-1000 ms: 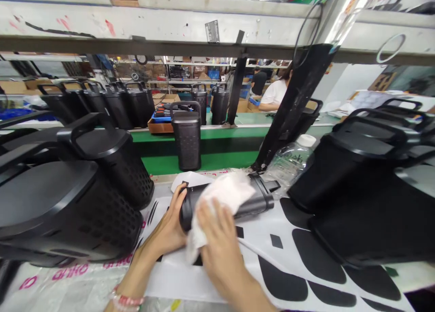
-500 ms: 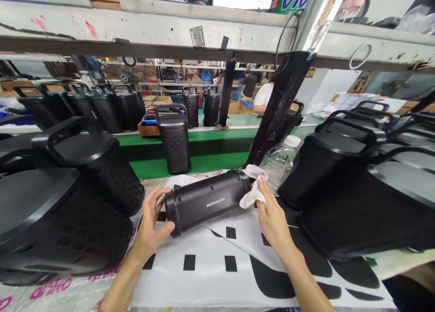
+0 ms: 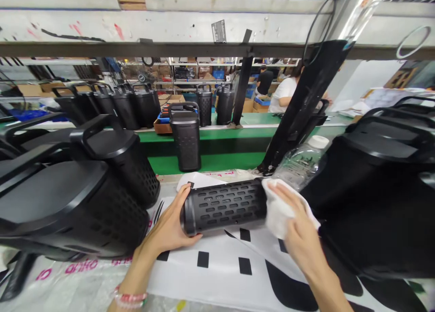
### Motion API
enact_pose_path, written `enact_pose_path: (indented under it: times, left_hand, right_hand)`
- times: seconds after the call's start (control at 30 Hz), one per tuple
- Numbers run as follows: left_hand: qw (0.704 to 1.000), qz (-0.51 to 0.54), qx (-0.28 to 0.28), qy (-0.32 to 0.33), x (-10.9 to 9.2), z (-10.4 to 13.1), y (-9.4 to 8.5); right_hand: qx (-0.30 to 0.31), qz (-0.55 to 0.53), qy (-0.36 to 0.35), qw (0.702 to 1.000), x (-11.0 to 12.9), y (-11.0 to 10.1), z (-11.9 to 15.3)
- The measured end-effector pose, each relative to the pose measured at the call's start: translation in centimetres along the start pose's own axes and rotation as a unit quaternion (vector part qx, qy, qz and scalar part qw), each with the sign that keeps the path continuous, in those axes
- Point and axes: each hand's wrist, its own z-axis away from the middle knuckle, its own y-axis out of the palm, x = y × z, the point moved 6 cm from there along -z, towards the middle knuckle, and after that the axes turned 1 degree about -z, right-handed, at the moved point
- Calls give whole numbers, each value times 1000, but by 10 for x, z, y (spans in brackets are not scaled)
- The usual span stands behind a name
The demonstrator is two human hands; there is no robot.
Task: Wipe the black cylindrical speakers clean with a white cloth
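A black cylindrical speaker (image 3: 226,205) lies on its side above the white sheet with black shapes (image 3: 224,280), its slotted grille facing me. My left hand (image 3: 173,221) is wrapped round its left end, thumb below and fingers on top. At the right end, my right hand (image 3: 295,212) holds a white cloth (image 3: 277,214) pressed against the speaker. The cloth hides that end, and the right fingers are slightly blurred.
Large black speakers with handles stand close on the left (image 3: 68,203) and right (image 3: 377,203). A clear bottle (image 3: 301,162) leans behind the cloth. One upright speaker (image 3: 186,140) stands beyond. A shelf beam (image 3: 170,26) crosses above; people sit farther back.
The speaker has been turned about its length, so the grille shows instead of the MERKURY lettering. The cloth now covers more of its right end. The view has shifted left.
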Motion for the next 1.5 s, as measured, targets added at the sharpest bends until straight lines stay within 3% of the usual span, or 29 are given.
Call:
enact_pose_path:
  times: [0.1,0.17,0.27,0.37,0.5,0.57,0.67,0.8,0.9,0.97,1.07,1.17,1.3,1.5]
  left_hand:
    - [999,18,13,-24,-1,-1,1]
    - [998,29,18,-43,-2,-2,2]
    - [999,29,4,-38,-3,-2,1]
    - [1000,20,-20,-6,-3,-1,2]
    - [995,4,-85,60,-1,1,3]
    - [990,-9,-113,80,2,1,4]
    - [989,-30,-118,83,4,0,4]
    - [992,19,-94,81,1,2,1]
    - [986,106,-109,75,-4,4,-4]
    - [980,119,-138,79,-8,5,-7]
    - [978,114,-159,80,-10,3,-6]
    - [979,143,-145,26,-1,0,-2]
    - [975,191,-100,-62,17,-1,7]
    - [962,237,-78,-109,30,-1,9]
  right_hand:
    - [29,253,18,967,-11,20,1]
    - [14,313,41,949,-18,29,1]
    - [0,295,-16,956,-4,48,2]
    - [15,259,-109,960,37,75,11]
    - [119,175,-206,955,94,119,26]
    - [151,138,-205,957,99,126,22]
    - [112,148,-113,976,64,101,-2]
    - [30,143,32,989,2,30,-25]
    - [-21,45,196,979,-33,-15,-17]
    - [-52,0,278,959,-48,-30,-5]
    - [-80,-41,311,946,-58,-33,8]
    - [-85,-68,303,947,-63,-24,9]
    - [-43,-97,290,951,-63,-10,1]
    - [15,-123,299,946,-67,0,-6]
